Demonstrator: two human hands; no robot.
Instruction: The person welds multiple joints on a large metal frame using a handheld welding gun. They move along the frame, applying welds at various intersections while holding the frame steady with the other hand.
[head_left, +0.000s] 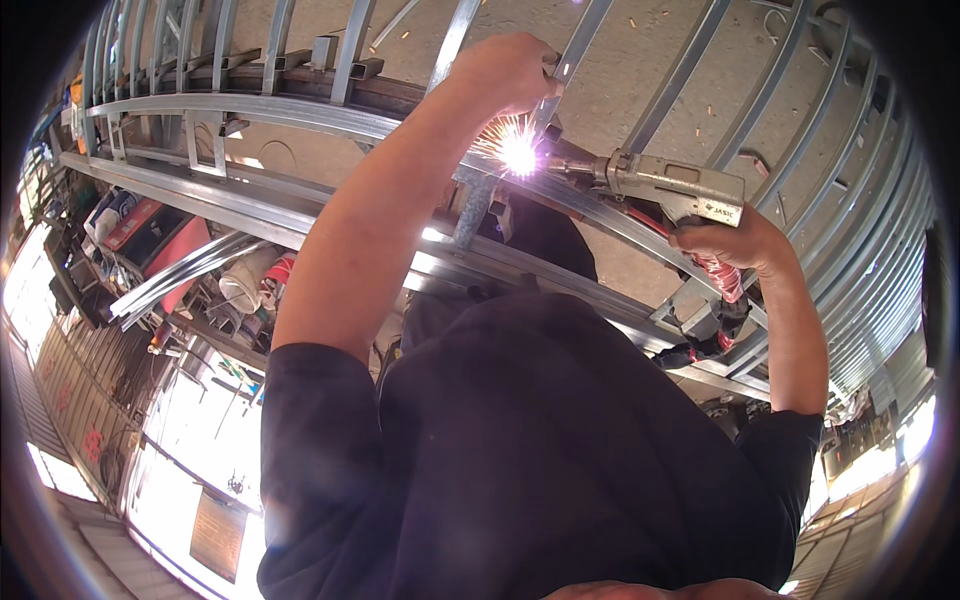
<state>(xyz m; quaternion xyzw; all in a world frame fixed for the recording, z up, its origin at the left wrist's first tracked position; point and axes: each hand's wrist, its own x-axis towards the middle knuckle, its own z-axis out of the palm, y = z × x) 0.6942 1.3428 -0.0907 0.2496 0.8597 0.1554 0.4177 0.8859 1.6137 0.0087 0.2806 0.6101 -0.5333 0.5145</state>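
Observation:
My right hand (738, 240) is wrapped around the handle of a silver welding gun (675, 184), whose nozzle points left. A bright arc with orange sparks (518, 157) burns at its tip, against the joint of a metal bar and a long rail (620, 226). Above the arc, my left hand (508, 72) is closed on the slim metal bar (585, 42), near the end that meets the rail. The glare hides the joint itself. Red and black wrapping (722, 280) covers the gun's lower handle and cable.
Parallel metal bars (790, 85) form a grille across the far side and right, over a concrete floor (640, 60). A second rail (200, 188) runs nearer to me. At left, loose metal strips (190, 278) lie among tools and a red case (140, 228).

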